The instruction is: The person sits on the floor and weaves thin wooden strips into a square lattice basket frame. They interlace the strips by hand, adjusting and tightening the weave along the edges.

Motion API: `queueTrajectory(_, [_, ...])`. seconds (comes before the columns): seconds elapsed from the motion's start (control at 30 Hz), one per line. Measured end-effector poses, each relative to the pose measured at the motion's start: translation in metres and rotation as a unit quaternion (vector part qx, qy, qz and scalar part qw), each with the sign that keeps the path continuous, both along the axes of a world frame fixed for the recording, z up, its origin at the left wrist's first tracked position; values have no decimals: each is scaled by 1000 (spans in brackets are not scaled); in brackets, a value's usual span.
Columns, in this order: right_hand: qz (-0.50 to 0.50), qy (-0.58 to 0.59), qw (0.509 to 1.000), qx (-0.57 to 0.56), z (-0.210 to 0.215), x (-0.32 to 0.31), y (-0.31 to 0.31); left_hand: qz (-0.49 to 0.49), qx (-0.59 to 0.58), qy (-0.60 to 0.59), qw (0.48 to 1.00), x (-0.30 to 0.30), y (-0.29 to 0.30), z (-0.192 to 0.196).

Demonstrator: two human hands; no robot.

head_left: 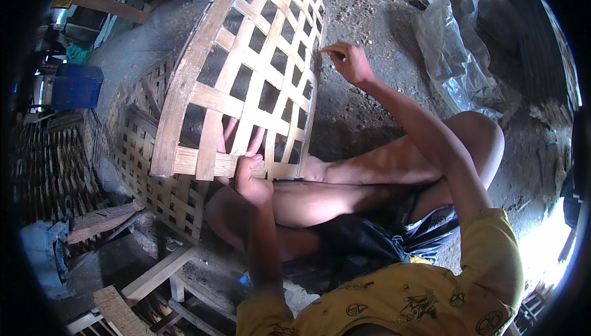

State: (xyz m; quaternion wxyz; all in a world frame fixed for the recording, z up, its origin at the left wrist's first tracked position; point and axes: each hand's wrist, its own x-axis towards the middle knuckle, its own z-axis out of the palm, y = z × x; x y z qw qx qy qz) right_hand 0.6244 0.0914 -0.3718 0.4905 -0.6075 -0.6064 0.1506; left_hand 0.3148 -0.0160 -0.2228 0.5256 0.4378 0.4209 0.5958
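A woven bamboo lattice panel (252,109), framed by wider strips along its long sides, stands tilted in front of me over my folded legs. My left hand (249,173) grips its near end, with the thumb in front and fingers showing behind the slats through the gaps. Beside the panel's right edge is my right hand (349,62), holding nothing that I can see. Its fingers are partly bent and stretch toward that edge; whether the fingertips touch it I cannot tell.
More woven bamboo lattice (140,151) leans to the left. Wooden boards (157,274) lie at the lower left, near a blue cloth (46,253). A blue crate (77,87) stands far left. Clear plastic sheeting (452,53) lies on the gritty floor (375,16) at the far right.
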Motion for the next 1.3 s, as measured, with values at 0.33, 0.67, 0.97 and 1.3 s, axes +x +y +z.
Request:
queueTrajectory(0.33, [-1, -12, 998, -60, 2, -8, -3, -4, 0, 1, 1000, 4, 1, 6])
queueTrajectory(0.67, [-8, -9, 1000, -20, 2, 20, -2, 13, 6, -57, 998, 2, 23, 36])
queueTrajectory(0.97, [-120, -25, 992, -15, 76, 58, -46, -121, -39, -123, 984, -47, 69, 40])
queueTrajectory(1.3, [-170, 28, 985, -33, 104, 88, -129, -233, -26, -83, 969, -61, 69, 92])
